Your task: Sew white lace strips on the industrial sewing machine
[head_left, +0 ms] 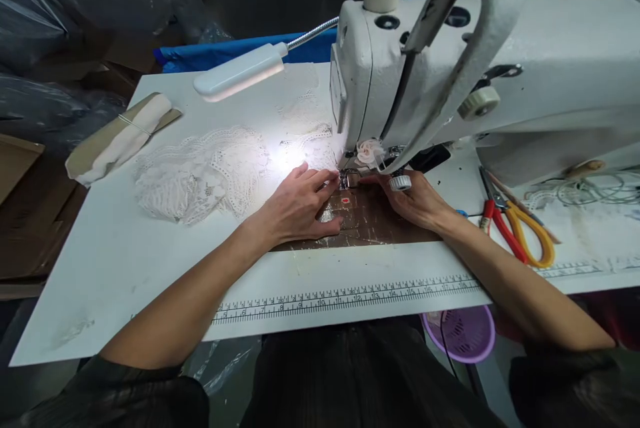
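White lace [200,175] (scalloped); yellow and red scissors [520,228]; purple basket [467,335].

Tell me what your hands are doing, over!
Left hand flat, fingertips at the presser foot. Right hand beside it, under the sewing machine. Lace pile off left, scissors right.

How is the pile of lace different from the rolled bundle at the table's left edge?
The lace pile lies loose and spread out, with an openwork pattern; the rolled bundle is tightly rolled, plain, and tied with a band. The lace pile sits nearer the left hand; the bundle lies farther off, at the table edge. Both are whitish.
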Available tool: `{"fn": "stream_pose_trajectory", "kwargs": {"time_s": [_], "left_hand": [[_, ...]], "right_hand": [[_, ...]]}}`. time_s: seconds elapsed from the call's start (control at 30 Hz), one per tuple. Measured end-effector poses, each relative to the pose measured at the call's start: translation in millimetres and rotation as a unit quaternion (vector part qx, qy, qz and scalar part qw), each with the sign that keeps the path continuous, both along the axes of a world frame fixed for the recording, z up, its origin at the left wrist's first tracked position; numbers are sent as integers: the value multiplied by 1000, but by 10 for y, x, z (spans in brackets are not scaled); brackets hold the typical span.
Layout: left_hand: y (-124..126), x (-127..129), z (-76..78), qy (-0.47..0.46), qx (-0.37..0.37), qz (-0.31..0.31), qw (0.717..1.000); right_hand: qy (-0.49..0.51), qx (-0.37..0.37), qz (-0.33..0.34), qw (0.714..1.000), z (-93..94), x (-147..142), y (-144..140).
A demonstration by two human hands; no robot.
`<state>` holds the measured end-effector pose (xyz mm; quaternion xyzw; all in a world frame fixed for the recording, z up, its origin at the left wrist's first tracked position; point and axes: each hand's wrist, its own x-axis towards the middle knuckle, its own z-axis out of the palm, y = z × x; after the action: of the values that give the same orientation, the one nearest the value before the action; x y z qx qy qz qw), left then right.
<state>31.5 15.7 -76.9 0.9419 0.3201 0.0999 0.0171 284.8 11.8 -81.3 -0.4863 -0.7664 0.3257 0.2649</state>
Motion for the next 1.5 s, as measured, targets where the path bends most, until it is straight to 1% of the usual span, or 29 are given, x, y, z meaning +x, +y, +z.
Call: {"fn": "stream_pose_trajectory", "kwargs": {"time_s": [0.13, 0.3, 0.43, 0.53, 0.57, 0.63, 0.7, 0.73, 0.83, 0.9, 1.0, 1.07, 1.13, 1.2, 1.27, 1.33, 1.4, 1.47, 1.5], "left_hand": [[4, -15, 3, -28, -12, 4, 1000], [93, -72, -35, -57, -32, -12, 998], [155, -119, -73, -60, -37, -16, 997], [117, -112, -61, -42, -21, -8, 999], [94, -103, -51, -39, -10, 6, 999], [54, -86, -34, -40, 8, 63, 997], [38, -77, -28, -36, 6, 127, 991], [40, -76, -30, -29, -4, 147, 989], [46, -71, -48, 1, -38, 158, 987], [12, -59, -58, 12, -36, 176, 984], [-122, -24, -46, 29, 16, 229, 973], [-246, -3, -10, 52, 56, 236, 969], [-369, -12, 54, 77, 77, 234, 966], [-459, -88, 138, 90, 77, 243, 963], [-490, -256, 224, 87, 66, 270, 957], [-460, -511, 296, 73, 59, 320, 943], [-393, -806, 338, 56, 61, 385, 919], [-325, -1075, 341, 34, 58, 437, 897], [-298, -1179, 328, 17, 55, 448, 892]], "right_hand": [[13, -7, 23, 1000, 36, 7, -66], [17, -38, 7, 999, 94, -13, -146], [10, -24, -8, 1000, 65, -23, -144], [-7, -5, -33, 999, 3, -28, -126], [-13, 1, -45, 999, -21, -31, -120], [-26, 12, -67, 997, -66, -42, -112], [-37, 20, -77, 996, -92, -57, -110], [-42, 23, -78, 996, -94, -65, -113], [-56, 19, -75, 995, -61, -90, -142], [-76, 13, -73, 994, -34, -101, -173], [-112, 21, -68, 991, -51, -103, -208], [-116, 38, -66, 990, -105, -99, -213], [-122, 51, -64, 989, -170, -91, -207], [-126, 64, -54, 989, -227, -79, -198], [-124, 81, -36, 988, -270, -67, -189], [-128, 100, -30, 986, -300, -63, -182], [-140, 111, -37, 983, -317, -70, -180], [-144, 112, -44, 982, -319, -84, -185], [-146, 110, -45, 982, -314, -92, -190]]}}
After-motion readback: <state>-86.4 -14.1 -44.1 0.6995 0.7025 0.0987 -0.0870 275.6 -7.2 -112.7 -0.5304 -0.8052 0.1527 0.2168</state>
